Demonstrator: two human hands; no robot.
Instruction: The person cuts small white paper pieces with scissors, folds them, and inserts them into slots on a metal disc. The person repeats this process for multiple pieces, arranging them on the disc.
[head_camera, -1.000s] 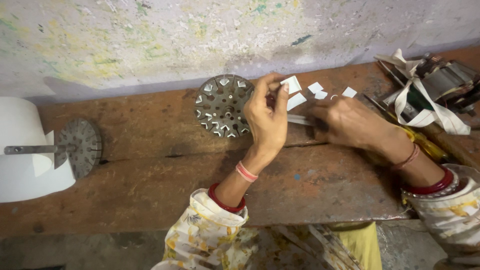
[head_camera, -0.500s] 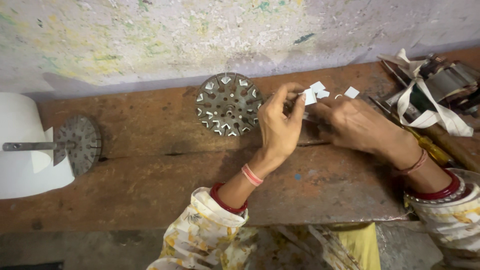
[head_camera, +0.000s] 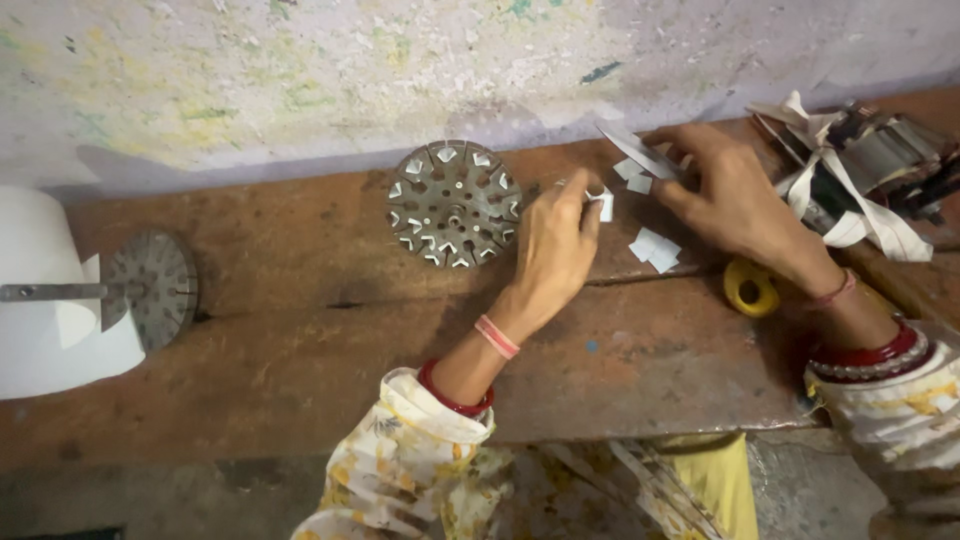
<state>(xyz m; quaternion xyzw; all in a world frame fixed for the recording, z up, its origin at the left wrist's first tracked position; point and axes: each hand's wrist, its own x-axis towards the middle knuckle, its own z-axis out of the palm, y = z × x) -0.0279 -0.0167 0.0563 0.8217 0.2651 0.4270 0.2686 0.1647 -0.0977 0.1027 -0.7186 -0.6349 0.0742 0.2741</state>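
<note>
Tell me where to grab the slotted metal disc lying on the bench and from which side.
Grip the slotted metal disc by its outer rim, probably from above: it lies flat on the wooden bench, so only the edge offers opposing faces. Its left side is free; the left hand crowds its right.

The left hand (head_camera: 553, 250) pinches a white paper slip (head_camera: 605, 204) beside the slotted metal disc (head_camera: 454, 203); the right hand (head_camera: 735, 195) holds a paper strip (head_camera: 636, 150).

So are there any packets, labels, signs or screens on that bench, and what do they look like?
None in view: no packet, label, sign or screen.
Nearest things: blank white paper slips on the wooden bench, one slip in the left hand, and a yellow tape roll under the right hand.
</note>
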